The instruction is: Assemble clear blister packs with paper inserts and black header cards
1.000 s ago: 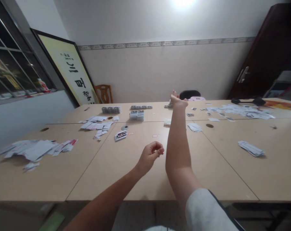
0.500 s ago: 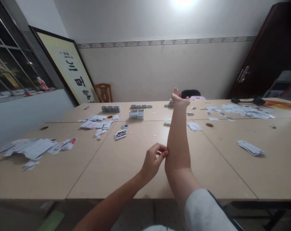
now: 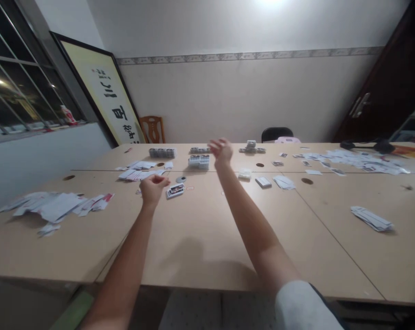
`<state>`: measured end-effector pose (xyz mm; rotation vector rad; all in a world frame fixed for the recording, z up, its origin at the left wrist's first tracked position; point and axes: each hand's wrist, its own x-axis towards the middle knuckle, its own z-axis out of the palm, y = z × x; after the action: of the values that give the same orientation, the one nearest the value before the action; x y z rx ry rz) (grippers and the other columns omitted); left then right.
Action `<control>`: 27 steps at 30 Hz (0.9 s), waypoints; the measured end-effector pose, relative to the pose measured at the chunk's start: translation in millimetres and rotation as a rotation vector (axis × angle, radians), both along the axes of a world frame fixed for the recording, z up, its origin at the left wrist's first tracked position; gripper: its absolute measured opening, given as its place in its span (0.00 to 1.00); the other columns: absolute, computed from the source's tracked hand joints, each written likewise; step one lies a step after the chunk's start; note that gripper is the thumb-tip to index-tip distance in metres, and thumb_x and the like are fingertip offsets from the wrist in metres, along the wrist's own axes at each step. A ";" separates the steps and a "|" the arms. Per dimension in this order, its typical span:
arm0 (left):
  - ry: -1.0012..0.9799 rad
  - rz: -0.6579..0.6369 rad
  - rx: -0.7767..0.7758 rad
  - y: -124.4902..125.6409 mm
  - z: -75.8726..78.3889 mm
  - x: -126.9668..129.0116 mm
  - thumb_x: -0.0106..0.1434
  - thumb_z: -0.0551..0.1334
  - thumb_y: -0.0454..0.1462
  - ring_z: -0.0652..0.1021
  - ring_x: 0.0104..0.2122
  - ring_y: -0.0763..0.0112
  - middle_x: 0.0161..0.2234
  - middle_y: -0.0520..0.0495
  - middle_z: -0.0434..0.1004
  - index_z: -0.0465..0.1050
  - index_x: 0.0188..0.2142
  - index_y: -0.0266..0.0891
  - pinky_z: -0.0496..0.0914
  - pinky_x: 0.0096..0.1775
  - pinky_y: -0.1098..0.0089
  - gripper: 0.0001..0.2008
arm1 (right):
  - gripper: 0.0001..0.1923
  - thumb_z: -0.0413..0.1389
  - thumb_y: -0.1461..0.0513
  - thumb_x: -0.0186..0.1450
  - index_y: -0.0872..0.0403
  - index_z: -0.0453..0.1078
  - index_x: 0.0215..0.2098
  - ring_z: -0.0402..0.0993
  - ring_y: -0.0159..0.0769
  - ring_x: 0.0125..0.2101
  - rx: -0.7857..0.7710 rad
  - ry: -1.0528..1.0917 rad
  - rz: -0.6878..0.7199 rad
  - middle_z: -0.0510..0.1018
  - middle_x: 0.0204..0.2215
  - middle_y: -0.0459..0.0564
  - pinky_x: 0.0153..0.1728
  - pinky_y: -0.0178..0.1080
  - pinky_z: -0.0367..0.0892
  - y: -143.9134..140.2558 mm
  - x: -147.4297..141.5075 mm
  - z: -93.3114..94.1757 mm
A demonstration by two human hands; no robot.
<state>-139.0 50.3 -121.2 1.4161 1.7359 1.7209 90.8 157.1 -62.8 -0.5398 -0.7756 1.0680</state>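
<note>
Both my arms stretch forward over a long beige table (image 3: pixel 200 233). My left hand (image 3: pixel 153 189) hovers with its fingers curled, just left of a small deck of cards (image 3: pixel 175 190); I see nothing in it. My right hand (image 3: pixel 221 151) is raised above the table farther back, fingers spread and slightly blurred, holding nothing. It is close to a stack of clear card boxes (image 3: pixel 199 162). A loose white card pack (image 3: pixel 263 182) lies to the right of my right forearm.
Scattered paper cards lie at the left (image 3: pixel 52 208), near the middle back (image 3: pixel 140 169) and far right (image 3: pixel 352 160). A card pile (image 3: pixel 370 218) sits at the right. More box rows (image 3: pixel 162 152) line the far edge. A framed sign (image 3: pixel 107 98) and wooden chair (image 3: pixel 153 129) stand behind.
My right forearm, upright before, has dropped forward and leftward over the table. My left hand left the right elbow and moved forward-left to the small deck. The camera shifted slightly.
</note>
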 end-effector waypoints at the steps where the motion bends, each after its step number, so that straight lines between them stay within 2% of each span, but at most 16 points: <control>1: -0.009 0.068 -0.001 9.4 -1.0 -11.7 0.53 0.68 0.35 0.78 0.25 0.70 0.21 0.52 0.75 0.70 0.23 0.36 0.74 0.34 0.69 0.09 | 0.07 0.46 0.60 0.68 0.53 0.64 0.35 0.79 0.37 0.25 -0.023 -0.154 0.049 0.80 0.28 0.50 0.29 0.43 0.77 -1.9 -22.8 -16.6; 3: -0.017 0.173 -0.020 21.7 -8.2 -28.9 0.55 0.69 0.32 0.77 0.24 0.71 0.21 0.54 0.73 0.70 0.24 0.35 0.74 0.33 0.69 0.09 | 0.06 0.53 0.61 0.66 0.54 0.66 0.31 0.77 0.37 0.23 -0.047 -0.461 0.125 0.78 0.25 0.47 0.31 0.44 0.76 -8.0 -59.2 -52.0; 5: -0.010 0.239 -0.041 27.0 -19.8 -40.6 0.60 0.69 0.33 0.77 0.25 0.74 0.23 0.55 0.73 0.71 0.27 0.34 0.74 0.33 0.70 0.09 | 0.07 0.57 0.62 0.66 0.54 0.68 0.29 0.78 0.36 0.28 -0.035 -0.740 0.148 0.79 0.27 0.47 0.38 0.45 0.75 -14.1 -80.7 -84.2; 7: 0.000 0.274 -0.055 28.8 -31.8 -49.3 0.65 0.67 0.35 0.77 0.26 0.74 0.26 0.54 0.74 0.72 0.31 0.33 0.75 0.32 0.70 0.09 | 0.07 0.59 0.60 0.68 0.56 0.72 0.34 0.78 0.38 0.37 0.015 -0.984 0.156 0.80 0.35 0.49 0.45 0.46 0.73 -17.3 -89.9 -107.6; 9: 0.016 0.291 -0.054 29.6 -40.7 -56.5 0.67 0.66 0.36 0.77 0.28 0.74 0.29 0.53 0.75 0.72 0.36 0.33 0.75 0.32 0.70 0.07 | 0.09 0.59 0.57 0.70 0.56 0.74 0.41 0.76 0.40 0.45 0.103 -1.187 0.174 0.79 0.44 0.52 0.51 0.49 0.70 -16.9 -92.5 -120.5; 12: 0.072 0.295 -0.034 31.0 -47.0 -65.3 0.65 0.65 0.33 0.77 0.27 0.74 0.32 0.51 0.76 0.72 0.45 0.34 0.74 0.32 0.71 0.10 | 0.13 0.59 0.63 0.69 0.54 0.73 0.51 0.71 0.43 0.54 0.265 -1.421 0.210 0.76 0.54 0.54 0.56 0.48 0.64 -11.8 -94.3 -126.7; 14: 0.125 0.295 -0.020 32.1 -49.1 -69.3 0.64 0.63 0.32 0.75 0.25 0.75 0.33 0.51 0.76 0.71 0.49 0.35 0.72 0.31 0.72 0.13 | 0.17 0.57 0.68 0.66 0.53 0.73 0.53 0.70 0.45 0.55 0.355 -1.545 0.220 0.75 0.56 0.55 0.55 0.45 0.61 -8.0 -96.9 -128.8; 19: 0.247 0.320 0.007 35.9 -56.6 -73.1 0.66 0.56 0.31 0.74 0.27 0.72 0.35 0.49 0.75 0.72 0.47 0.37 0.69 0.32 0.71 0.12 | 0.14 0.52 0.68 0.68 0.55 0.75 0.48 0.74 0.47 0.50 0.526 -1.763 0.181 0.79 0.50 0.60 0.56 0.47 0.57 -2.8 -106.0 -140.1; 23: 0.312 0.320 -0.008 37.6 -62.7 -72.5 0.67 0.58 0.33 0.73 0.27 0.70 0.29 0.52 0.72 0.72 0.46 0.36 0.68 0.36 0.68 0.09 | 0.13 0.51 0.65 0.70 0.58 0.76 0.47 0.74 0.48 0.50 0.662 -1.858 0.130 0.81 0.46 0.61 0.60 0.48 0.51 -2.4 -109.6 -145.6; 27: 0.355 0.252 -0.053 37.5 -66.6 -72.5 0.69 0.61 0.40 0.72 0.24 0.71 0.23 0.56 0.68 0.73 0.43 0.36 0.69 0.35 0.67 0.09 | 0.12 0.51 0.66 0.71 0.57 0.78 0.43 0.75 0.46 0.47 0.760 -1.919 0.087 0.83 0.40 0.57 0.60 0.47 0.52 -3.0 -109.0 -146.3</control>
<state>-211.5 87.7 -187.8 1.6153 2.2127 1.5981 -18.2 154.2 -209.1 -0.7580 -2.7064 -0.0906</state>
